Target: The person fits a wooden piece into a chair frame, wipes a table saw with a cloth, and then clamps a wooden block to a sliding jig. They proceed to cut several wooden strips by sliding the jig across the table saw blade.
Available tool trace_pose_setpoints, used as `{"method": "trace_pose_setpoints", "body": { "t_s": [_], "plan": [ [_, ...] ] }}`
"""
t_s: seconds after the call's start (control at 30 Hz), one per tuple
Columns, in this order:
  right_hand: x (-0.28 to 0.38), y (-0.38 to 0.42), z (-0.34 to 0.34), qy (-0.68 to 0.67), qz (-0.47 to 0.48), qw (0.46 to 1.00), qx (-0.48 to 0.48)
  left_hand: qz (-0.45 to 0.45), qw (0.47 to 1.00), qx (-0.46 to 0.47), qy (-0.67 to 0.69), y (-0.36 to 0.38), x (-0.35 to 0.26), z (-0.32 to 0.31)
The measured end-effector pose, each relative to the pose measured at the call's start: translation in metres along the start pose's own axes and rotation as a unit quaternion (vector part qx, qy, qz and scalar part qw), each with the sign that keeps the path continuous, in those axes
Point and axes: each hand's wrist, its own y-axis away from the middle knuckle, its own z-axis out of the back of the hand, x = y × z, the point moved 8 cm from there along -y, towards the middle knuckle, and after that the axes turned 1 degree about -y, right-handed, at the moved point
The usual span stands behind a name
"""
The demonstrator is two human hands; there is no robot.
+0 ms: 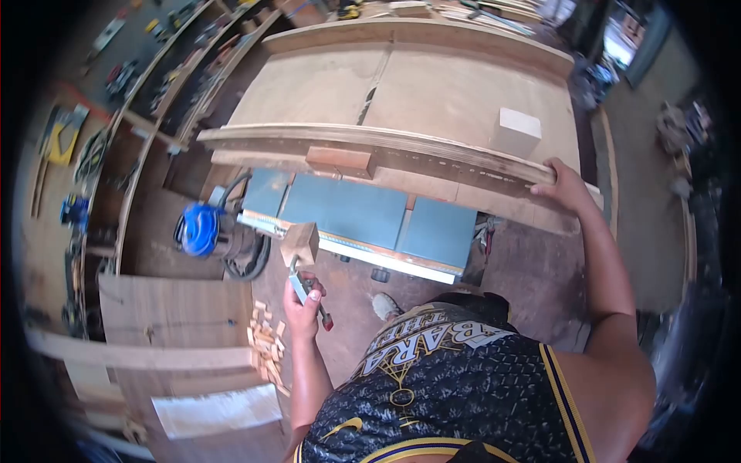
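Note:
My left hand [306, 302] is wrapped round a metal clamp [299, 287] with a red tip. Against the clamp's upper end is a wooden block [299, 243], in front of the blue-grey saw table [340, 208]. My right hand [566, 187] grips the right end of a long wooden fence [455, 158] on the plywood sled [316, 81]. On the fence's near side, left of centre, sits a reddish wood block [340, 160]. A pale block [517, 130] stands behind the fence, on the sled's right part.
A blue shop vacuum [201, 229] with a black hose stands left of the saw. Small wood offcuts [266, 347] lie piled at the lower left, beside a brown panel [177, 309]. Open shelves [166, 89] with tools run along the upper left.

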Motion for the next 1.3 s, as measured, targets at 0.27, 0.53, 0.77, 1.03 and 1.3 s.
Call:
{"method": "trace_pose_setpoints", "body": {
  "t_s": [0.27, 0.53, 0.77, 1.03, 1.3],
  "plan": [
    [0.089, 0.086, -0.005, -0.255, 0.026, 0.941, -0.221, -0.096, 0.956, 0.251, 0.119, -0.123, -0.077, -0.066],
    [0.205, 0.109, -0.035, -0.488, 0.225, 0.832, -0.136, -0.259, 0.819, 0.512, 0.016, -0.09, -0.137, -0.302],
    [0.073, 0.098, 0.059, -0.552, 0.076, 0.778, -0.291, -0.139, 0.778, 0.609, -0.066, -0.156, -0.133, -0.393],
    [-0.028, 0.027, 0.052, -0.569, -0.104, 0.761, -0.293, -0.077, 0.668, 0.71, -0.207, -0.246, 0.016, -0.492],
    [-0.048, -0.03, 0.022, -0.504, -0.18, 0.824, -0.186, 0.04, 0.605, 0.752, -0.257, -0.225, 0.056, -0.523]
  ]
}}
